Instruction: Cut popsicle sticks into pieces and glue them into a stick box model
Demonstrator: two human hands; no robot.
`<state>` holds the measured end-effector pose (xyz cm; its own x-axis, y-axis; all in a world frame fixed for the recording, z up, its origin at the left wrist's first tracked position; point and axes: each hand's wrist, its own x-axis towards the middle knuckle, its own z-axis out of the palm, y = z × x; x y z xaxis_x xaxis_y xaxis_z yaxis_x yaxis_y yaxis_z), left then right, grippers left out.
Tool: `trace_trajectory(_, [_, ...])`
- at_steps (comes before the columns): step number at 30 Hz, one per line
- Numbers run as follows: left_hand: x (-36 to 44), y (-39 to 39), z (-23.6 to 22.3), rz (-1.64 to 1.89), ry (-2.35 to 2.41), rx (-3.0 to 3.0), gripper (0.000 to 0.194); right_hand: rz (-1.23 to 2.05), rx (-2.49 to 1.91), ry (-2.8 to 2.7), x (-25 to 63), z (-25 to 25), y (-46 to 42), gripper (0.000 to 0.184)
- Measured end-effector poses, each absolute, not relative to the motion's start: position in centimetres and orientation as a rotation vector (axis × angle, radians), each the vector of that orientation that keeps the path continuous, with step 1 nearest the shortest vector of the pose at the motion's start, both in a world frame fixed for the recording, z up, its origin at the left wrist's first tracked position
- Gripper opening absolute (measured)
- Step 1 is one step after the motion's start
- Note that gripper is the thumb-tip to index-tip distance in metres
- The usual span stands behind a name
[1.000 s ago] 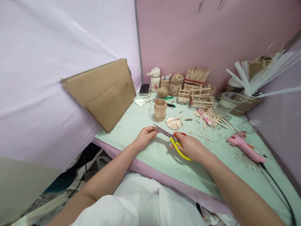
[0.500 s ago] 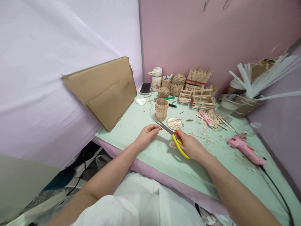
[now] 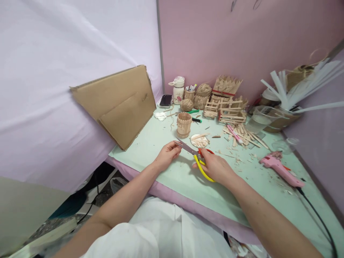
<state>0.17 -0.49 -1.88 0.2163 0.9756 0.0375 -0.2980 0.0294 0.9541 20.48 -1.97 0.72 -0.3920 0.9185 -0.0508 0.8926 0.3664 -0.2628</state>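
Note:
My right hand is closed round the yellow and red handles of a pair of scissors, whose blades point left toward my left hand. The left hand's fingers are pinched together right at the blade tips, on something too small to make out. Both hands rest low over the mint-green table top. Just beyond the blades lie a small round disc of stick pieces and a little cup built of wooden sticks.
A pink glue gun with a black cord lies at the right. Loose wooden sticks and stick-built frames crowd the back. Cardboard sheets lean on the left wall. Twine balls, a white bottle and a phone stand at the back.
The scissors and both hands shifted slightly, first away from me, then back. The left fingertips have closed in again on the blade tips.

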Motion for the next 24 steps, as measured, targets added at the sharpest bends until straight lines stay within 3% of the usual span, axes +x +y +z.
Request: trace_trajectory(24, [0.91, -1.1, -1.58, 1.224, 0.759, 1.001, 0.021, 0.388, -1.684, -2.515, 19.91, 0.33, -2.32, 0.035])
